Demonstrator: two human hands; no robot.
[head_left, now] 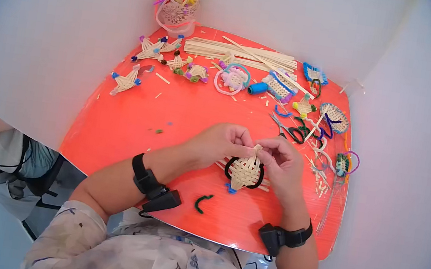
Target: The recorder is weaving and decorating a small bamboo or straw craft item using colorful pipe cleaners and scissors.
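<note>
Head view: from where I stand, the left hand (pixel 219 143) and right hand (pixel 285 170) meet above the red table (pixel 121 129), thumbs and forefingers pinching the top tip of a woven piece (pixel 246 172). Its wide body sits just below the fingertips, toward the person, with black fuzzy wire (pixel 261 179) curving along both sides.

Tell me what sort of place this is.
Probably a handicraft workspace: pale strips and scissors lie on a red table, and a woven piece is pinched by the left hand and right hand.
</note>
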